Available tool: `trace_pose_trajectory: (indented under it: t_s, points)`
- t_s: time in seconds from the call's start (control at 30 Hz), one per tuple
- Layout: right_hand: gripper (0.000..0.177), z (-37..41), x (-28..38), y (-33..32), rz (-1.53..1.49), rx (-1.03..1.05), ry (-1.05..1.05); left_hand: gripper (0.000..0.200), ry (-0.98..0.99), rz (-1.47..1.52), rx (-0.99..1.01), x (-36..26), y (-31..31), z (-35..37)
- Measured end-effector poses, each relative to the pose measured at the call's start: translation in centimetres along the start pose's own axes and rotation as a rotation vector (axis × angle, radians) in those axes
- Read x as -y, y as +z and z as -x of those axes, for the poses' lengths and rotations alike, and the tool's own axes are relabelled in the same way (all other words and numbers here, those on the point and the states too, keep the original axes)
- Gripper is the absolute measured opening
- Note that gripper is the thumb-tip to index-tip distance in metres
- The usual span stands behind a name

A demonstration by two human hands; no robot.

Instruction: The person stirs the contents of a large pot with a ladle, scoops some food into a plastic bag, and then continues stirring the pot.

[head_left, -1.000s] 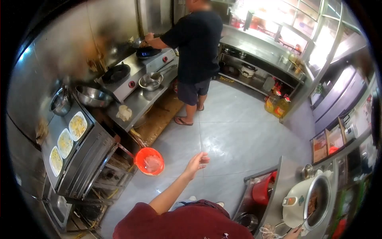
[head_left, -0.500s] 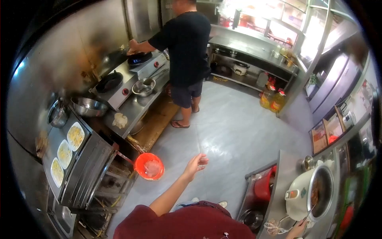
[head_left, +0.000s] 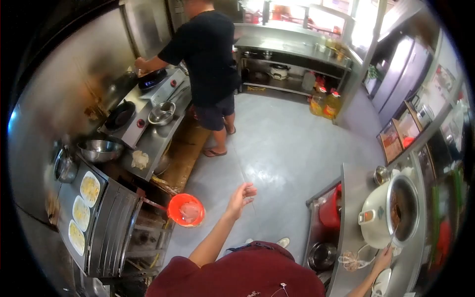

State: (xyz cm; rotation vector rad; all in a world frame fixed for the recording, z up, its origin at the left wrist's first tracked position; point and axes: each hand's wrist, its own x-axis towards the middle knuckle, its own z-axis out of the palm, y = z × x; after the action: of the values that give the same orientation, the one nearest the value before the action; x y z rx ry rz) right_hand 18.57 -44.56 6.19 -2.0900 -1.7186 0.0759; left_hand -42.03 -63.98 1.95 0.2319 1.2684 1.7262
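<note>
My left hand [head_left: 241, 199] hangs over the grey floor with its fingers apart and nothing in it. An orange bucket [head_left: 186, 210] with something pale inside is to the left of it. At the lower right, my right hand [head_left: 382, 259] holds the thin handle of a utensil [head_left: 394, 234] that reaches into a large white cooker [head_left: 374, 221]. Brown food [head_left: 396, 214] shows inside the cooker. A wire strainer or whisk-like tool [head_left: 352, 260] lies on the steel counter beside my right hand.
A person in black [head_left: 210, 59] works at the stove [head_left: 163, 81]. Three plates of food, one of them nearest the stove [head_left: 90, 189], lie on a steel cabinet at left. Oil bottles [head_left: 330, 105] stand by the back shelf. A red bin [head_left: 329, 213] sits under the right counter.
The view has shifted, so the stove and person appear farther left and the cooker higher. More of my right hand and forearm shows now, still at the utensil.
</note>
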Motion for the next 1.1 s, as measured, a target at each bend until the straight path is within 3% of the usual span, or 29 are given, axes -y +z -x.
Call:
trace_pose_trajectory:
  t_s: [0.1, 0.2, 0.3, 0.37, 0.4, 0.53, 0.63, 0.73, 0.77, 0.87, 1.0, 1.1]
  points:
    - [0.034, -0.7, -2.8, 1.7, -0.114, -0.162, -0.205, 0.042, -0.004, 0.008, 0.021, 0.0, 0.6, 0.3]
    - [0.038, -1.3, -3.5, 1.0, -0.277, -0.001, -0.127, 0.044, -0.043, -0.015, 0.051, 0.2, 1.5, 0.1]
    - [0.035, -1.6, -3.3, -0.8, -0.326, 0.042, -0.104, 0.043, -0.056, -0.037, 0.090, 0.9, 2.5, -0.7]
    - [0.034, -0.8, -1.0, -3.2, -0.291, -0.036, -0.036, 0.044, -0.063, -0.054, 0.132, 0.9, 3.5, -1.2]
    - [0.035, -1.3, -2.5, -3.4, -0.397, -0.034, -0.034, 0.044, -0.069, -0.066, 0.144, 1.2, 3.9, -1.5]
    - [0.036, -2.8, -5.7, -7.9, -0.271, 0.118, 0.077, 0.045, -0.112, -0.117, 0.171, 2.0, 6.1, -2.3]
    - [0.037, -3.5, -6.9, -10.1, -0.455, 0.230, 0.040, 0.045, -0.126, -0.160, 0.213, 2.9, 8.5, -3.0]
    - [0.035, -2.9, -0.4, -14.8, -0.256, 0.319, 0.129, 0.045, -0.132, -0.199, 0.263, 4.5, 11.5, -4.2]
    - [0.034, -4.1, -4.1, -13.3, -0.271, 0.233, -0.037, 0.045, -0.144, -0.215, 0.293, 5.2, 12.7, -4.8]
    - [0.031, -4.5, -1.7, -16.7, -0.112, 0.270, -0.143, 0.049, -0.160, -0.234, 0.340, 6.4, 17.3, -5.4]
    - [0.030, -6.1, -2.1, -18.0, -0.141, 0.392, -0.126, 0.048, -0.162, -0.270, 0.395, 8.1, 23.4, -5.5]
    - [0.031, -7.5, -0.7, -18.4, 0.118, 0.498, -0.144, 0.047, -0.188, -0.272, 0.412, 10.0, 26.9, -6.4]
